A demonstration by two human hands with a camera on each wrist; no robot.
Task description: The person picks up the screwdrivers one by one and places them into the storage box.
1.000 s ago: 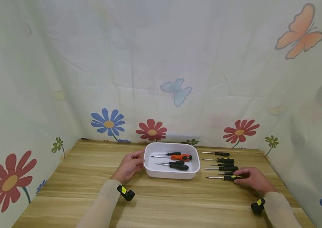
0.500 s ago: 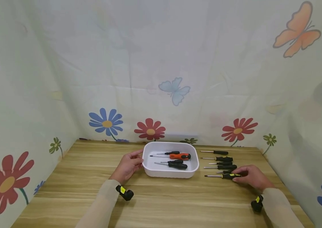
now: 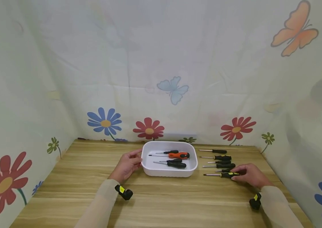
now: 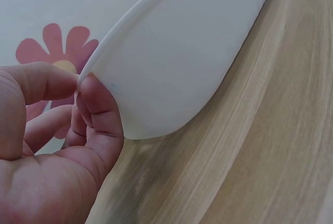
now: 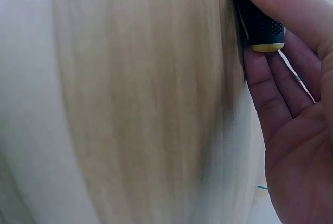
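In the head view, my left hand [image 3: 125,165] pinches the left rim of a white plastic bin [image 3: 166,173]. The left wrist view shows the thumb on the outside of the bin's wall [image 4: 171,62] and a fingertip at its edge. Inside the bin lie several screwdrivers, among them an orange-handled one [image 3: 178,155] and a thick black one [image 3: 176,165]. To the right, my right hand [image 3: 250,175] grips a black-and-yellow screwdriver [image 3: 225,174] by the end of its handle, shaft pointing left. Up close, thumb and fingers hold that black handle [image 5: 263,26] low over the wood.
Beyond the held screwdriver, several more lie in a column right of the bin, including a thin black one [image 3: 219,151] and a black-and-yellow one [image 3: 222,157]. The wooden table [image 3: 178,202] ends at a flower-printed curtain [image 3: 121,63] behind and at both sides.
The head view has drifted slightly, shifting everything a little left and up. Both hands keep their places, the left at the bin's rim and the right on the screwdriver's handle.
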